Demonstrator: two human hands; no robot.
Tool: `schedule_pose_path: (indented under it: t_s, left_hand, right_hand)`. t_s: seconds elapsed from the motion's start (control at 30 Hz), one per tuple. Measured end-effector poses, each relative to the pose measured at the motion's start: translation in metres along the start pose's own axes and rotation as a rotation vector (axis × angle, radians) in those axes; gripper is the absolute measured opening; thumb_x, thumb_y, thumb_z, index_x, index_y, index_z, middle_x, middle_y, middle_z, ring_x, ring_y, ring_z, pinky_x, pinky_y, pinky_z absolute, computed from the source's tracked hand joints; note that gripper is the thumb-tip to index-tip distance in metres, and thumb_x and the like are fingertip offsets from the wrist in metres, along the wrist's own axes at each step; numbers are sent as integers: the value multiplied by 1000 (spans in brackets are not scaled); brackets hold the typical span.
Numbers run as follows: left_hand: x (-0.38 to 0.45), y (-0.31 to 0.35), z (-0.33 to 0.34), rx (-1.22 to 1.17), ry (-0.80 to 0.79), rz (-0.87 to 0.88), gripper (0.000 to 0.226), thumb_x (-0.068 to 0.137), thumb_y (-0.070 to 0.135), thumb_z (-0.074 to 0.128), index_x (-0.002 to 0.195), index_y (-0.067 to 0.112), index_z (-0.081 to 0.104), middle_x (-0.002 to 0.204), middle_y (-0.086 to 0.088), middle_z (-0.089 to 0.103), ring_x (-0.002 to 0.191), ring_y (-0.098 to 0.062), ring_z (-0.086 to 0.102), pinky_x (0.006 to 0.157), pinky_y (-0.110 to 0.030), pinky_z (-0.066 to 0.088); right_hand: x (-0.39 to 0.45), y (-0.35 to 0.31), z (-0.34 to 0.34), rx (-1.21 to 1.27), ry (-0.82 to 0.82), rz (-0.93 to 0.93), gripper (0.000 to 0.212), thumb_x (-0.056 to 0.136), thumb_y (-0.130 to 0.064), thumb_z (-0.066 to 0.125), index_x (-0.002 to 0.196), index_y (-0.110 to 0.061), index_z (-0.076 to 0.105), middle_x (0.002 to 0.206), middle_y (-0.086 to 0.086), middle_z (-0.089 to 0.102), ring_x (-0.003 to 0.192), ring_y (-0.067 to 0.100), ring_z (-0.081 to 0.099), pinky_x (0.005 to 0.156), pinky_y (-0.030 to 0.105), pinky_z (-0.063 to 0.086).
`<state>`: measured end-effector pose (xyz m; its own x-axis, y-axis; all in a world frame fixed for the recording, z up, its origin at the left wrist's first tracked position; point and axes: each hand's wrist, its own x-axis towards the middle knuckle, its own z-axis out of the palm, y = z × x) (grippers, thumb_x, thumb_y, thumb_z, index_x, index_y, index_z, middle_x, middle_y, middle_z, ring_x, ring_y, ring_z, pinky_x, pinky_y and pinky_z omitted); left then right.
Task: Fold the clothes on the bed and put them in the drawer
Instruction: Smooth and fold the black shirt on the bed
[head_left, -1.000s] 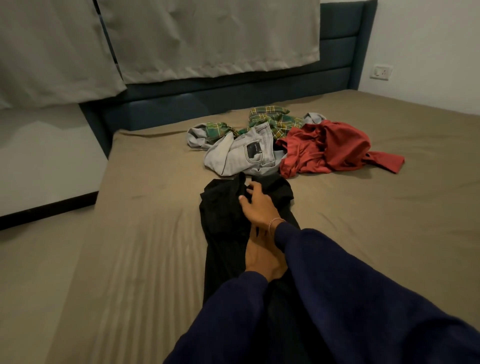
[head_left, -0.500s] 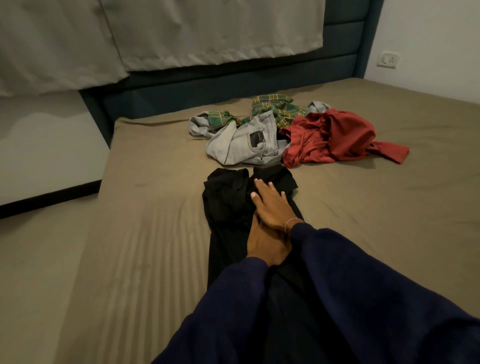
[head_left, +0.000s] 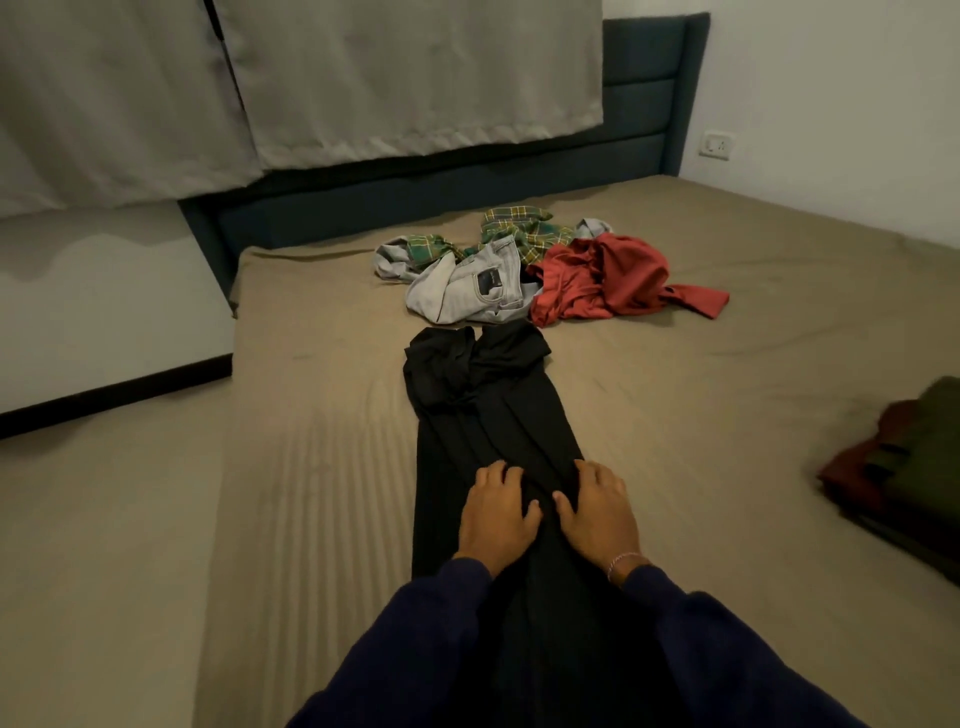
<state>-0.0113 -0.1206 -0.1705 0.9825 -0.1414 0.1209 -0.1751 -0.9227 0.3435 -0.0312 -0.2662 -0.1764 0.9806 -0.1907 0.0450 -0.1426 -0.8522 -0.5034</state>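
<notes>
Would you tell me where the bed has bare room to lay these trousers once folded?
Bare sheet lies left of the black trousers to the bed's edge, and right of them up to the folded stack. Crowded beyond: jeans, plaid shirt, red garment.

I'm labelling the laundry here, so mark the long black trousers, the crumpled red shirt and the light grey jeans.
long black trousers (head_left: 498, 415): head view, on the legs beyond the hands.
crumpled red shirt (head_left: 608, 275): head view, middle of its bunched body.
light grey jeans (head_left: 457, 288): head view, beside the waistband patch.
</notes>
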Motion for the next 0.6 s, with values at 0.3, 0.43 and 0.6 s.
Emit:
schedule_pose_path:
  t_s: [0.3,0.43,0.6]
  left_hand:
    - [-75,33,-36,-471,-251,-539,31,92,23,68,118,9,58,113,-8,61,92,-21,62,78,-33,58]
    - [-96,27,-48,-633,-241,-610,29,88,24,76,106,13,56,101,-5,61,89,-21,65,81,-37,61]
    - [-122,16,-54,-700,-368,-617,27,84,23,81,94,9,60,82,-4,63,65,-13,59,59,-26,53]
  right_hand:
    - [-99,25,-42,96,-241,303,60,85,-53,73,122,-13,49,117,9,61,98,24,62,81,36,54]
    - [-123,34,-47,198,-202,349,38,88,-50,70,99,-14,63,98,5,68,83,19,61,77,33,55]
    - [-136,37,-63,290,-285,394,41,85,-49,74,98,-12,64,98,6,68,88,20,63,73,32,53]
